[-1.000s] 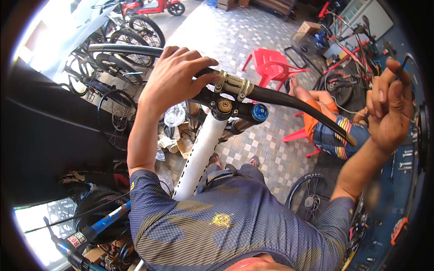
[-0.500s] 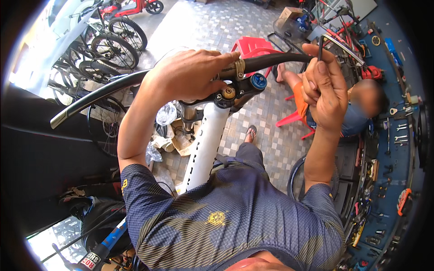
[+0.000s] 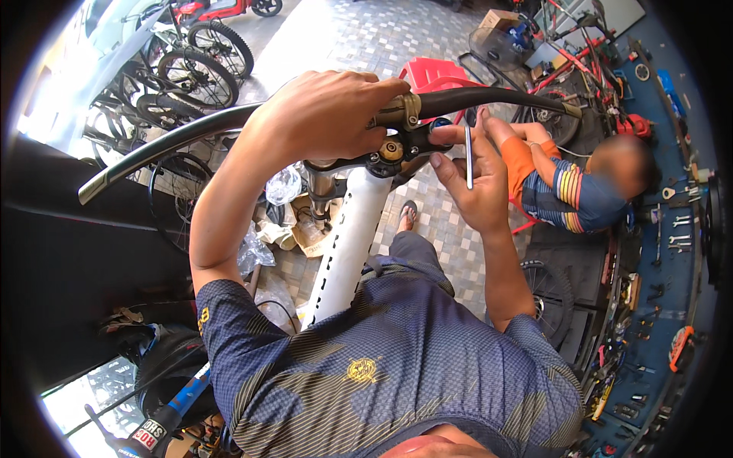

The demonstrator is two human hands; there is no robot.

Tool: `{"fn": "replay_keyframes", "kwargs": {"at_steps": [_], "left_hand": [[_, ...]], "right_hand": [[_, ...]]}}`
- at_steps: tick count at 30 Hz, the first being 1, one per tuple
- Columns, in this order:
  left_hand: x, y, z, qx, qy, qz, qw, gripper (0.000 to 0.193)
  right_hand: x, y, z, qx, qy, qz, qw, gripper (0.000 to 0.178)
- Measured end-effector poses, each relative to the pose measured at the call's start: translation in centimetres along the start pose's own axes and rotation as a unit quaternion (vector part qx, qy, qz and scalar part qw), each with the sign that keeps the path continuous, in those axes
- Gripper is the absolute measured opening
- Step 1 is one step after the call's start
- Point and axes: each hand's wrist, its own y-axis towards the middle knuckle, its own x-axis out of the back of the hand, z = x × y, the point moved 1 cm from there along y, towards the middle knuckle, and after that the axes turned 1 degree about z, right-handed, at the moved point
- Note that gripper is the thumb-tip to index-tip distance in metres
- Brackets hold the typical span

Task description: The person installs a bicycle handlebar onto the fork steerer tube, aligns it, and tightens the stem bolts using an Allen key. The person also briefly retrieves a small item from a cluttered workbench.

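Observation:
A black handlebar (image 3: 489, 98) lies across the front of a bicycle with a white frame tube (image 3: 353, 221). My left hand (image 3: 324, 114) is closed over the bar's middle, its fingers beside the bronze-coloured clamp (image 3: 413, 108). Below those fingers sits a gold round cap (image 3: 391, 149) on top of the steering column. To the right of the clamp, my right hand (image 3: 482, 183) pinches a slim hex key (image 3: 469, 164) between thumb and fingers. The key's long arm stands upright and looks shiny; its short end is hidden. Right fingertips partly cover the blue fork-top knob (image 3: 438, 123).
A person (image 3: 584, 187) sits low at the right, near a red chair (image 3: 439, 75). Several bicycles (image 3: 195, 76) stand at the far left. Tools hang on a blue wall board (image 3: 657, 305) at right. Plastic bags and cardboard (image 3: 309, 233) lie beneath the bicycle.
My right hand has moved left and down from the bar's right end to beside the clamp, bringing the hex key with it. My left hand stays on the bar.

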Motion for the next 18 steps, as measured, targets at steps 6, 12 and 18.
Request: {"fn": "replay_keyframes", "kwargs": {"at_steps": [6,12,18], "left_hand": [[0.0,0.1,0.0,-0.027,-0.022,-0.013,0.999,0.064],[-0.1,0.2,-0.2,-0.012,-0.014,-0.012,1.000,0.064],[-1.2,0.3,-1.2,0.027,0.038,-0.046,0.998,0.060]], "right_hand": [[-0.5,-0.3,0.9,-0.046,0.014,0.042,0.998,0.026],[-0.6,-0.3,0.4,-0.042,0.073,0.042,0.996,0.023],[0.3,-0.6,2.1,-0.132,0.142,0.105,0.975,0.028]]}}
